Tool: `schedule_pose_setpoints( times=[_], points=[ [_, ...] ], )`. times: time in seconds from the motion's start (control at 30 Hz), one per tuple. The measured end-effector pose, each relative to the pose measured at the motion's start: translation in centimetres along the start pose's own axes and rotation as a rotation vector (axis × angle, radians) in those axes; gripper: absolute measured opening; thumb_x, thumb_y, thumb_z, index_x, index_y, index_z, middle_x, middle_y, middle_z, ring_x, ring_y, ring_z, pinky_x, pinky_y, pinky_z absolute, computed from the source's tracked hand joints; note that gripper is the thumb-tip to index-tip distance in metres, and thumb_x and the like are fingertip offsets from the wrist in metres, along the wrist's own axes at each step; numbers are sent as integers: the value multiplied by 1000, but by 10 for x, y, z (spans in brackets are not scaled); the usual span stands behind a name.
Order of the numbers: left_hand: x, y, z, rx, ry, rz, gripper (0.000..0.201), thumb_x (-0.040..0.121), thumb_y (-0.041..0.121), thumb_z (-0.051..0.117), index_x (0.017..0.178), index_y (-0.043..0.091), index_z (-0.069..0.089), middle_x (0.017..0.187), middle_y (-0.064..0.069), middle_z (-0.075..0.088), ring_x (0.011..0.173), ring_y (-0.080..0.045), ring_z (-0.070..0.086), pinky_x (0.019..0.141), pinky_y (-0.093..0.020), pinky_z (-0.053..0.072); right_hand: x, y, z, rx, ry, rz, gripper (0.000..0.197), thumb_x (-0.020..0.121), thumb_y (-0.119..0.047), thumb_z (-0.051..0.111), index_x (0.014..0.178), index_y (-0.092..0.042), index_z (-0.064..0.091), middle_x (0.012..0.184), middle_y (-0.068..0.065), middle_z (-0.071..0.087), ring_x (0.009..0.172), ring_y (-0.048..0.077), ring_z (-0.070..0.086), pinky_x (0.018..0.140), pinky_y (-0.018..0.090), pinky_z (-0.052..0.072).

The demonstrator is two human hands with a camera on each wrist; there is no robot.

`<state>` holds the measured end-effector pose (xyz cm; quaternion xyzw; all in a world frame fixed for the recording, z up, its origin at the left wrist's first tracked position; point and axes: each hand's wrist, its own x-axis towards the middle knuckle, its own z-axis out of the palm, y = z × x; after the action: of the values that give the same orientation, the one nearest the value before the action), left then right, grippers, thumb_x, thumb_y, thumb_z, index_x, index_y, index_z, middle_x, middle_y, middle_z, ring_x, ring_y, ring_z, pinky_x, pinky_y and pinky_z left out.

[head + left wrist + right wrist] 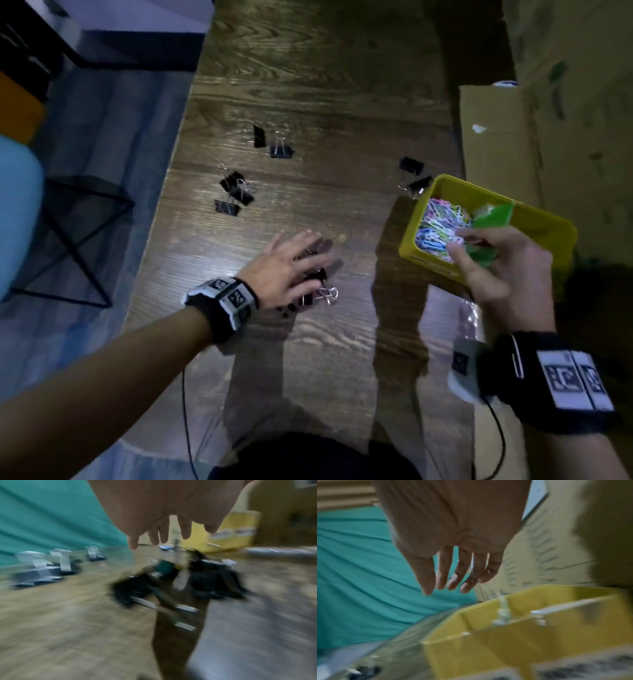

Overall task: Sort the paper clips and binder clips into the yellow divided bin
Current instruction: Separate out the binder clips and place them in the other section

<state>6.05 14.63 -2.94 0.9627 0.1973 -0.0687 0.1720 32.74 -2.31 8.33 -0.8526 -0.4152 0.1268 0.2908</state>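
Binder clips (317,289) at 6 o'clock are being reached by the left hand (287,265), fingers spread, right hand (496,263) relaxed, empty, over the yellow bin (424,255); a grasp is judged next.

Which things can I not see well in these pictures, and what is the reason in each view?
- Head view: the binder clips under the left hand are partly covered, so their number is unclear.
- Head view: the right hand and a green divider hide the far part of the yellow bin.
- Left wrist view: motion blur smears the clips.
- Right wrist view: blur; bin contents unreadable.
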Motion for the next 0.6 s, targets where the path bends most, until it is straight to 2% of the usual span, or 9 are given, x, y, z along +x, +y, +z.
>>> schedule_pose_setpoints(
  times=[0.1,0.13,0.2,0.27,0.33,0.37,0.5,0.6],
  points=[
    [10,-49,-27,-12,138,-159,57,89,59,25,140,34,28,154,-5,22,141,-21,20,114,-54,11,29,-58,38,111,19,-111,17,82,-20,69,99,-20,71,93,-2,64,81,10,58,77,26,49],
    [15,-67,-35,-8,184,-210,56,89,57,28,140,33,30,153,-7,25,140,-23,23,113,-55,14,41,-71,55,147,-13,-120,22,83,-22,67,104,-21,69,99,0,63,88,12,58,83,29,49],
    [26,-101,-48,-2,236,-302,53,90,51,39,139,32,33,152,-9,26,140,-25,24,112,-56,16,65,-83,99,136,-109,-81,39,84,-24,64,122,-19,59,121,9,54,112,23,52,101,33,40],
    [37,-130,-60,-3,233,-384,55,89,48,46,140,33,32,154,-8,22,141,-26,20,112,-58,14,87,-81,141,82,-126,99,57,83,-26,65,136,-16,44,141,19,33,134,32,30,113,36,22],
    [47,-152,-69,-2,180,-443,60,87,53,47,141,36,27,156,-6,14,143,-27,11,111,-61,11,106,-75,167,-19,-12,329,70,81,-30,64,142,-14,34,151,27,13,142,41,6,115,45,8],
    [53,-161,-72,7,150,-461,64,85,58,47,141,39,23,157,-4,9,144,-29,7,110,-63,10,114,-68,175,-71,36,421,73,80,-31,64,143,-15,30,153,28,6,142,43,-1,114,47,5],
    [75,-182,-76,-31,31,-503,82,70,78,41,139,53,6,157,1,-9,143,-34,-9,104,-70,1,146,-40,186,-150,113,573,78,81,-34,62,146,-17,24,153,31,-4,142,45,-9,115,52,0],
    [88,-189,-73,-74,-70,-495,88,62,85,37,136,58,1,156,2,-16,141,-34,-17,102,-72,-3,166,-24,188,-236,52,667,78,84,-40,60,148,-20,20,154,29,-7,142,44,-11,114,52,-3]
  ],
)
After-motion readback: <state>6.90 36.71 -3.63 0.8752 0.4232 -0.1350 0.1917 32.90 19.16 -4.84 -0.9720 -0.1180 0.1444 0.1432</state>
